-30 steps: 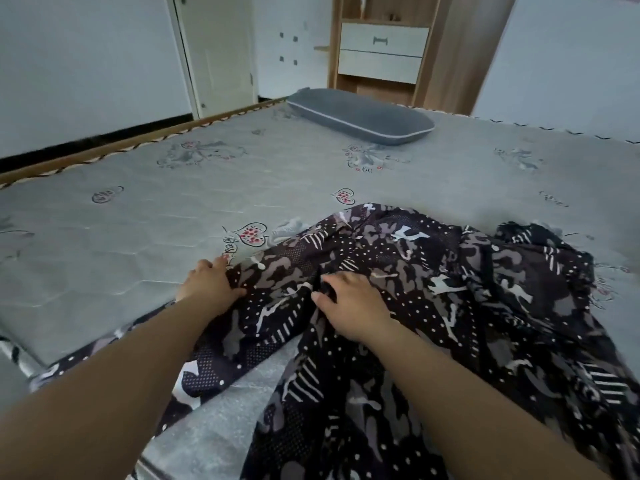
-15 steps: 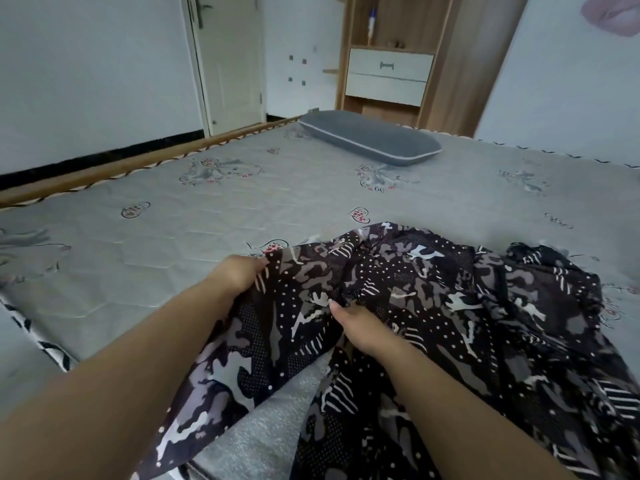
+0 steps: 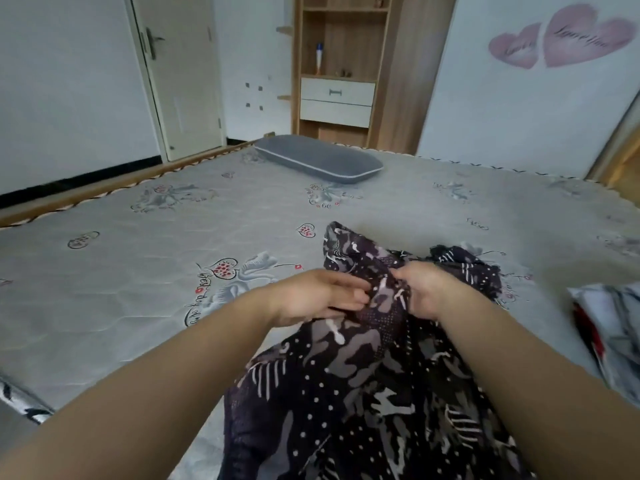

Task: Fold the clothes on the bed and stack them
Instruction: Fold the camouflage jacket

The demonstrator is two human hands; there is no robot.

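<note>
Grey quilted mattress [image 3: 138,271] fills the room, a grey pillow [image 3: 318,159] at its far side before a wooden shelf unit [image 3: 341,64] holding a small bottle [image 3: 319,57]. On the near part lies a dark garment [image 3: 363,375] (camouflage shapes, dots and stripes), rumpled, running lengthwise from the near edge away toward the pillow. Left hand [image 3: 318,296] and right hand [image 3: 427,289] pinch bunched fabric close together at its far end. Another cloth [image 3: 609,327] lies right.

Grey printed mattress [image 3: 145,258] carries a pillow [image 3: 317,159], dark patterned garment [image 3: 363,375] and folded cloth [image 3: 613,327]
</note>
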